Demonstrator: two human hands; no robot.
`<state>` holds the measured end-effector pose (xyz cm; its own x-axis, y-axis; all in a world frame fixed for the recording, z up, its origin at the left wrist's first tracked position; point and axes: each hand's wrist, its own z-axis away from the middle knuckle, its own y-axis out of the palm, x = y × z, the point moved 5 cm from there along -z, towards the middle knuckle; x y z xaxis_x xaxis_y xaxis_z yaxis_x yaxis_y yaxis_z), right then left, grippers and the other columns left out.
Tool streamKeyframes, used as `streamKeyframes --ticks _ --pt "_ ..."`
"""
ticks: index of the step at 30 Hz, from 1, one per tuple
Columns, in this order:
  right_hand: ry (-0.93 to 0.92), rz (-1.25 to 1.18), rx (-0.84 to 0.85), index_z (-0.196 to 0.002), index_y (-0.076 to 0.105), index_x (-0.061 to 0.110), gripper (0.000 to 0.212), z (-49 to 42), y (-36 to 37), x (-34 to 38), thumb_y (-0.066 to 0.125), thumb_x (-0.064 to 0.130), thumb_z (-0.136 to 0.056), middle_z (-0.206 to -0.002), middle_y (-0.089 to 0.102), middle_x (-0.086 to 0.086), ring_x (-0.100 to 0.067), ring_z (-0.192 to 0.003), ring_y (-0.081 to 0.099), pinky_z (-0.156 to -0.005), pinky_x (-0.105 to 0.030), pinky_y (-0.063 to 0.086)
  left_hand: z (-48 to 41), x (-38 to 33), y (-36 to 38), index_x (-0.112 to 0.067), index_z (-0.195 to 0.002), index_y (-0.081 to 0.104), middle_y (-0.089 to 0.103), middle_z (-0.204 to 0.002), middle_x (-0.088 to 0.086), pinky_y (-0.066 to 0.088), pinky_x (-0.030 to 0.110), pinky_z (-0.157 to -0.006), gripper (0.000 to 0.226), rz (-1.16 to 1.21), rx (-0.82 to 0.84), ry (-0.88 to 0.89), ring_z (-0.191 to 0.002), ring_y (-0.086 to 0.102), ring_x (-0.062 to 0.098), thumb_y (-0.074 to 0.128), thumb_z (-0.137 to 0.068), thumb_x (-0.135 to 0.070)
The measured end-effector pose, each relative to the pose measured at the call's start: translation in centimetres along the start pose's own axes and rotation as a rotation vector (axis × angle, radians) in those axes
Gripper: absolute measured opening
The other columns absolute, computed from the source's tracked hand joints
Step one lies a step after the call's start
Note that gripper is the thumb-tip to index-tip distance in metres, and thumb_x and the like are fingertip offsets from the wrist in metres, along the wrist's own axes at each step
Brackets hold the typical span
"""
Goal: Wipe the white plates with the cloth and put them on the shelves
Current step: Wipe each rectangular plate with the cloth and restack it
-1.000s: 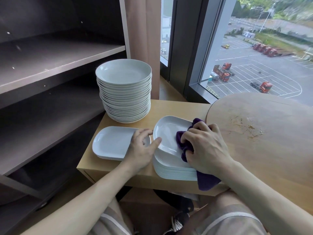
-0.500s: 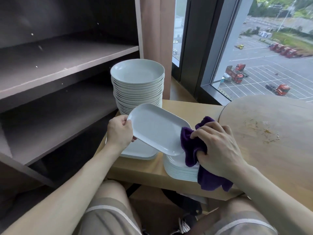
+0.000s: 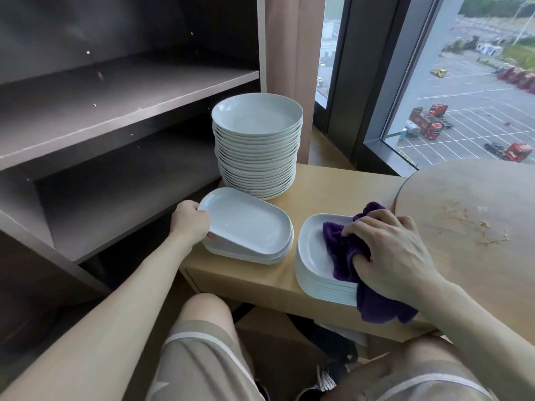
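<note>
So at this point the left hand (image 3: 189, 222) was clamped on one end of an oblong plate (image 3: 249, 224), fingers wrapped under the rim. The plate was tilted, with its other end resting on a small pile (image 3: 260, 257) of the same plates at the left end of the wooden bench (image 3: 333, 180). That pile looked only two or three deep, hard to count exactly.

The right hand (image 3: 390, 250) had its fingers curled into the bunched-up purple cloth (image 3: 344, 250) and pressed it onto the top plate of the bigger stack (image 3: 311, 256) at the front edge of the bench. Part of the cloth hung off the side.

Progress-wise I'd call it early days. My guess is the small pile was the wiped ones and the bigger stack was waiting its turn. Behind them, a tall stack of round plates (image 3: 256, 146) looked untouched. As far as I could see, no plate had made it onto the dark shelves (image 3: 130, 91) on the left. So nearly all the wiping and all the shelving were left to do.
</note>
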<state>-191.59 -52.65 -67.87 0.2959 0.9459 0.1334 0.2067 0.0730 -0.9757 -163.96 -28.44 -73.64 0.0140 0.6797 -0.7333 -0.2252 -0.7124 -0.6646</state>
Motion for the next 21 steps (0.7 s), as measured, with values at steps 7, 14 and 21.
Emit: streamKeyframes --ticks 7,14,21 --pt "0.004 0.044 0.106 -0.115 0.067 0.033 0.047 -0.1 0.1 0.2 0.042 0.04 -0.077 -0.118 0.065 0.02 -0.016 -0.126 0.047 -0.095 -0.04 0.032 0.0 1.0 0.2 0.005 -0.12 0.06 0.055 -0.115 0.019 0.03 0.029 -0.05 0.036 -0.445 0.051 -0.01 -0.064 0.045 0.021 0.048 -0.093 -0.016" --pt "0.025 -0.002 0.345 -0.134 0.045 0.042 0.059 0.2 0.5 -0.2 0.034 0.052 -0.076 -0.134 0.045 0.028 -0.017 -0.134 0.029 -0.1 -0.052 0.034 0.3 0.4 0.4 -0.007 -0.141 0.042 0.042 -0.139 0.013 0.039 0.034 -0.06 0.054 -0.696 0.103 0.024 -0.085 0.053 0.022 0.05 -0.095 -0.033" --pt "0.068 0.076 0.24 -0.131 0.049 0.042 0.055 0.1 1.2 -0.4 0.033 0.05 -0.078 -0.133 0.05 0.022 -0.018 -0.125 0.039 -0.091 -0.042 0.037 2.7 -3.5 1.4 -0.02 -0.131 0.054 0.044 -0.134 0.001 0.043 0.035 -0.076 0.038 -0.381 0.044 0.29 -0.093 0.056 0.021 0.059 -0.097 -0.036"
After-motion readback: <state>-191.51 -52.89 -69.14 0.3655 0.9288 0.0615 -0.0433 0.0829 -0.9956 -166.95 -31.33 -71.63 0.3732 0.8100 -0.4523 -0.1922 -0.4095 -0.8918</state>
